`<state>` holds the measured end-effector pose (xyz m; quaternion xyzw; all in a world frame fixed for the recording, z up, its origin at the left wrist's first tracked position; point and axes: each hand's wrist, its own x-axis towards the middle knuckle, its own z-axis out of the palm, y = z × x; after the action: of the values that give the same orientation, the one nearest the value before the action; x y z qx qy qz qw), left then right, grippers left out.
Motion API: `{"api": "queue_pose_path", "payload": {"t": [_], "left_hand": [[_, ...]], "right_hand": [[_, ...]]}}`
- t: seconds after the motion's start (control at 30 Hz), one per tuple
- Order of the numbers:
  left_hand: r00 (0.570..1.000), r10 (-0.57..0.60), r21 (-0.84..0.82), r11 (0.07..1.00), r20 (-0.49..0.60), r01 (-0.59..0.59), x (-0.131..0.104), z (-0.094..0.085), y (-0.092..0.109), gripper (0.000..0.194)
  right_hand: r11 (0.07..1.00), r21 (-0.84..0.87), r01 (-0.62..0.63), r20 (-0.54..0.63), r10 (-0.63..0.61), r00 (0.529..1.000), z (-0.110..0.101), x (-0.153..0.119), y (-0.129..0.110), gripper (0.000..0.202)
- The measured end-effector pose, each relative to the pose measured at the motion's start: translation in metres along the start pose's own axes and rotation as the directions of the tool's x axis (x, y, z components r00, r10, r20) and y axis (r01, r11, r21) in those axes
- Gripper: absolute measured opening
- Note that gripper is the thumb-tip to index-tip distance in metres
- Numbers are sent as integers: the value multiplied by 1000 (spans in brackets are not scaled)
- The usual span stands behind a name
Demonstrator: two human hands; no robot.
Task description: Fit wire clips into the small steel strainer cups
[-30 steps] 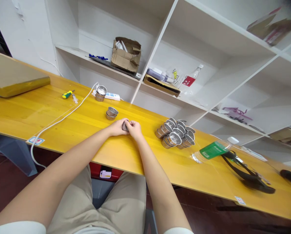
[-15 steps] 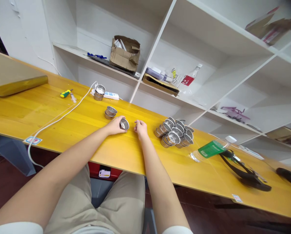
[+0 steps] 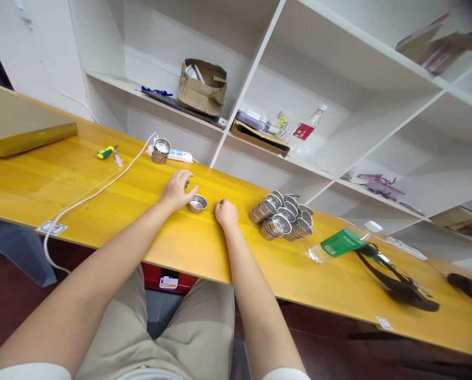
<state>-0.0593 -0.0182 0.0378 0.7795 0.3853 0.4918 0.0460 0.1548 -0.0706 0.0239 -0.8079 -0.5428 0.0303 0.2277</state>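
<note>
A round perforated metal cup [image 3: 197,203] stands upright on the yellow table [image 3: 204,253], between my two hands. My left hand [image 3: 177,190] is just left of it, fingers curved and apart, over the spot of another cup that it mostly hides. Right of the cup, my right hand [image 3: 225,212] is closed, its fingertips pressed together near the tabletop; thin dark lines show beside them, too small to make out. Several stacked metal cups [image 3: 280,224] stand in a cluster to the right. Another small stack of cups [image 3: 161,151] is at the back left.
A power strip [image 3: 180,155] and white cable [image 3: 101,190] lie at the back left, near a green-yellow screwdriver [image 3: 106,152]. A green-labelled bottle [image 3: 344,241] and a black strap [image 3: 397,285] lie on the right. White shelves [image 3: 172,111] rise behind the table.
My left hand has let go of the cup, opened and moved up and left over the other cups. The released cup now stands on the table. My right hand has shifted slightly down and left.
</note>
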Motion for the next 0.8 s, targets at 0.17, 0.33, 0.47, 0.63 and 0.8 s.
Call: {"api": "queue_pose_path", "payload": {"t": [0.17, 0.33, 0.47, 0.63, 0.8], "left_hand": [[962, -269, 113, 956, -39, 272, 5, -2, -30, 51], [939, -341, 123, 935, 45, 333, 6, 4, -37, 23], [937, -350, 106, 932, 12, 347, 7, 2, -32, 24], [964, -257, 44, 965, -62, 260, 5, -3, -20, 22], [995, 84, -65, 995, 45, -81, -2, -1, -2, 54]], "right_hand": [[963, 184, 198, -25, -197, 980, -12, -13, -12, 36], [839, 249, 483, 101, -519, 849, -10, -32, -29, 36], [874, 193, 446, 82, -467, 880, -1, -29, -31, 34], [920, 200, 338, -26, -340, 940, 2, -19, -23, 25], [806, 457, 377, -252, -289, 924, 0, -19, -27, 35]]}}
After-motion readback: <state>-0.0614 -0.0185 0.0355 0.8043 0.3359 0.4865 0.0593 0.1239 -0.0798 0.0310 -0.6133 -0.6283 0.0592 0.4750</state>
